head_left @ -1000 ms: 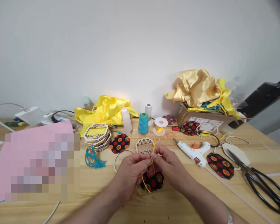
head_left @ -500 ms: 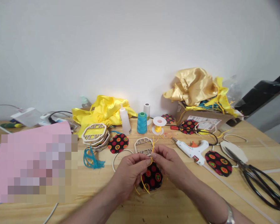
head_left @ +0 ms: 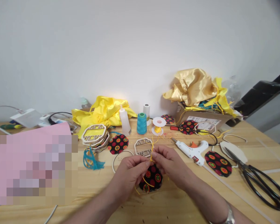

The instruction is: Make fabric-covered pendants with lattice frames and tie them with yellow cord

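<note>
Between my two hands runs a thin yellow cord [head_left: 152,143], knotted in places, with loose ends above and below the fingers. My left hand [head_left: 133,171] pinches it between thumb and index finger. Close beside it, my right hand [head_left: 166,161] has its thumb and fingers closed on the same cord. Beneath the hands lies a black fabric piece with red and orange round patterns [head_left: 151,179], partly covered by the fingers. Just behind the hands sits a wooden lattice frame [head_left: 142,151].
A white glue gun [head_left: 189,151] and black scissors [head_left: 254,174] lie at right. Behind stand a blue thread cone [head_left: 142,123], a yellow cord spool [head_left: 159,122] and a white bottle [head_left: 125,121]. Stacked lattice frames [head_left: 84,138] and a teal tassel [head_left: 93,161] are at left.
The lower cord end has swung up and to the right over the patterned fabric. Both hands stay in nearly the same place, still pinching the cord.
</note>
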A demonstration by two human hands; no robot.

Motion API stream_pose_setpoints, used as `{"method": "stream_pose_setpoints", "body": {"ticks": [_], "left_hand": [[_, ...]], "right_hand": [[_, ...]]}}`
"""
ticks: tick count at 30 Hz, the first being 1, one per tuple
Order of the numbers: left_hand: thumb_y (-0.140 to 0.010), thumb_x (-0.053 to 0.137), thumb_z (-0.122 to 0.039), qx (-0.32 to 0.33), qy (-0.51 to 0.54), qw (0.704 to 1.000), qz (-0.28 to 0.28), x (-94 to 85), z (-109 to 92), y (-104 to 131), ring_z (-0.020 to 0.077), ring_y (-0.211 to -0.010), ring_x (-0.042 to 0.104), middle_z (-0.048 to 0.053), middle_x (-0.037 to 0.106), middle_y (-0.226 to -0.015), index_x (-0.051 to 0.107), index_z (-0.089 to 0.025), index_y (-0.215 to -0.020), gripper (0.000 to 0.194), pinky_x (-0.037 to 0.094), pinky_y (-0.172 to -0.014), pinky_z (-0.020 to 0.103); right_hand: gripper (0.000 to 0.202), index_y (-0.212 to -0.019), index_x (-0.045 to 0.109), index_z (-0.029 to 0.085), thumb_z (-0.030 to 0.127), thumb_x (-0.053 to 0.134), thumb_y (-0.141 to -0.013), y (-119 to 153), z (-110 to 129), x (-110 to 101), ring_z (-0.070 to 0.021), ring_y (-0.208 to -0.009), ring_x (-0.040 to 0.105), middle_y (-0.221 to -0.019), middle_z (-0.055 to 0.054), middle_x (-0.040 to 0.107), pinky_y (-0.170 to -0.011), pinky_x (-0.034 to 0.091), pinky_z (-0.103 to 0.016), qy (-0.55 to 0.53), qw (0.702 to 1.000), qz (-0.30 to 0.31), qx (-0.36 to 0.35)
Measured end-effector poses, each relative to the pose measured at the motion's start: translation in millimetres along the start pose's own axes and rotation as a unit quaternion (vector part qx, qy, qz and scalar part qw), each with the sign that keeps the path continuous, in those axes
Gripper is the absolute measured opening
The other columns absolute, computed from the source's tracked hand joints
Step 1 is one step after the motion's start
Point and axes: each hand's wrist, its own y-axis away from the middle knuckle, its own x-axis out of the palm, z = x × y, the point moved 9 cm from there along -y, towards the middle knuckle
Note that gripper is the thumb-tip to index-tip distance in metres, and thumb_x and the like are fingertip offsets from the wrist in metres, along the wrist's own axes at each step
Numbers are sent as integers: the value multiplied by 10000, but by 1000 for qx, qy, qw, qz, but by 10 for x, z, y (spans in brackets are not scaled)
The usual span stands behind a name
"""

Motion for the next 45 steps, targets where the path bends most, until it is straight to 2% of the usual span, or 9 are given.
{"method": "stream_pose_setpoints", "body": {"ticks": [9,18,21,23,28,33,38,42,45], "left_hand": [[-695,680,-335,-2,7,1000,-10,-33,31,-16,17,-363,250,-84,382,-420,662,-117,-701,219,134,-366,171],[-717,645,-361,11,-23,999,-47,-115,-16,-9,31,-373,325,-49,511,-482,689,-159,-826,234,217,-378,163],[-706,653,-345,43,-81,993,-76,-167,-137,-8,95,-589,542,41,643,-864,694,-168,-766,192,396,-507,202],[-697,655,-313,74,-139,983,-90,-185,-238,2,177,-830,594,80,583,-1120,682,-159,-679,157,456,-666,265],[-719,614,-246,168,-266,946,-73,-96,-358,49,264,-1166,454,103,532,-1211,660,-183,-601,142,364,-948,384],[-706,623,-210,203,-313,926,-51,2,-262,81,276,-1261,365,61,302,-1444,675,-199,-637,87,267,-1043,423],[-701,617,-144,212,-281,936,-8,101,-287,112,246,-1212,444,82,406,-1373,647,-187,-595,118,310,-1020,361],[-756,595,-214,182,-221,958,5,77,-307,128,230,-1134,497,94,598,-1128,613,-184,-607,154,413,-881,303],[-791,576,-293,128,-123,984,-8,-8,-234,90,154,-772,595,34,654,-798,602,-191,-713,132,453,-664,244]], "right_hand": [[127,-713,546,135,255,580,-692,-1,-26,8,-55,-462,371,-581,40,477,-432,275,-187,0,999,20,35],[111,-645,543,152,186,515,-747,-4,88,-71,-94,-537,401,-578,26,478,-498,315,-214,124,992,-6,-38],[138,-638,521,164,189,499,-772,-14,137,-139,-101,-547,388,-560,37,449,-519,307,-223,173,981,-37,-74],[144,-640,503,168,184,487,-783,-17,162,-172,-110,-571,409,-578,32,472,-544,316,-233,202,973,-57,-95],[146,-642,498,172,165,463,-784,-24,160,-209,-119,-594,439,-606,17,512,-570,335,-244,213,967,-85,-112],[151,-630,462,183,244,501,-762,-38,54,-99,-80,-454,343,-493,65,410,-451,269,-210,44,997,-28,-49],[191,-649,440,180,320,520,-752,5,69,116,-44,-390,274,-520,64,460,-392,193,-191,-103,993,62,-7],[172,-624,456,172,265,523,-753,-6,59,48,-50,-419,311,-497,70,411,-404,223,-185,-48,998,34,-26],[142,-645,494,165,244,524,-758,-27,12,-27,-65,-461,350,-517,56,437,-431,260,-189,23,999,4,-35]]}}
